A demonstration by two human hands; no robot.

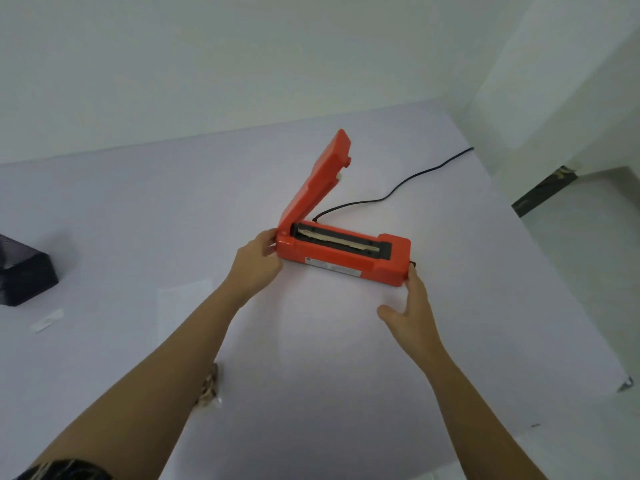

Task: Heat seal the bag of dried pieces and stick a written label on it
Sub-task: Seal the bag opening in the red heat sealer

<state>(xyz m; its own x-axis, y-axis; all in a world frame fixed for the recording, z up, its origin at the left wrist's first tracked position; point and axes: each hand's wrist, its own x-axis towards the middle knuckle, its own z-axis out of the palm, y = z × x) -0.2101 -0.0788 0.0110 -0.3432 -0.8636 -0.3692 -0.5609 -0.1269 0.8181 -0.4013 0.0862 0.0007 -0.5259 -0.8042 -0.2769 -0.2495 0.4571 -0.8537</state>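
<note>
An orange heat sealer [341, 259] lies across the middle of the white table [311, 393], its lid [317, 183] raised steeply at the left hinge end and the sealing strip exposed. My left hand [258, 259] grips the sealer's left end. My right hand [412, 306] touches its right end with the fingertips, thumb spread apart. The clear bag of dried pieces [209, 386] lies near the front, mostly hidden under my left forearm. A white sheet [183, 303] and a small white label strip [46, 320] lie to the left.
A black power cord [394, 192] runs from behind the sealer to the table's far right edge. A dark mesh box [24, 275] stands at the left edge. White walls close the back and right; the table's right edge drops to the floor.
</note>
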